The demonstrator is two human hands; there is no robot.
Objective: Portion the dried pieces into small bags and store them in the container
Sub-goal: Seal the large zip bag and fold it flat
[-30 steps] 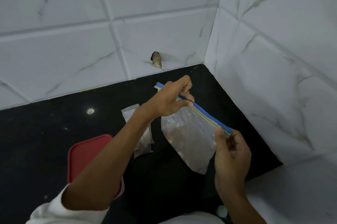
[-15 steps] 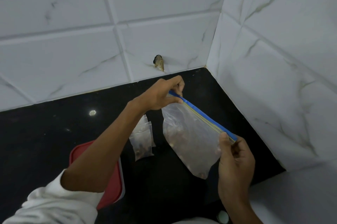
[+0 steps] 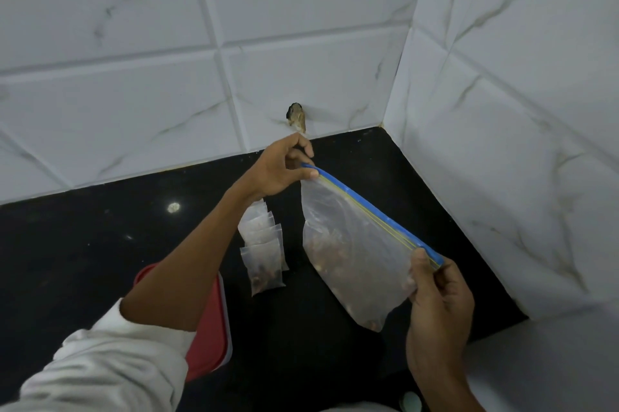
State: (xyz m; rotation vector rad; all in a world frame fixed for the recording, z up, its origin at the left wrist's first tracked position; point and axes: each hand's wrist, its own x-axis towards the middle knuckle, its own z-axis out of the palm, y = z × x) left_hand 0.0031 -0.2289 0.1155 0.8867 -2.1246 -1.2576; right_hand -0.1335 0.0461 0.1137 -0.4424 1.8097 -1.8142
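Since a second ago the left hand (image 3: 278, 170) has slid along the blue zip strip to its far end, and several small clear bags (image 3: 263, 247) now show past the forearm where only one showed.

Both hands hold a large clear plastic zip bag (image 3: 348, 244) up above the black glossy table (image 3: 83, 244). Left fingers (image 3: 310, 173) pinch the far end of the strip; the right hand (image 3: 435, 287) pinches the near end, thumb on top, so the strip runs taut between them. Brown dried pieces (image 3: 330, 244) lie inside the bag.

Those small bags lie overlapping on the table just left of the big bag, each with some brown pieces. Nearer and further left, a red-lidded flat container (image 3: 211, 338) sits on the table, largely hidden by the left forearm and its white sleeve (image 3: 110, 368). White marble-veined wall tiles (image 3: 134, 93) close the corner far and right, with a chipped brown hole (image 3: 296, 117) low on the far wall.
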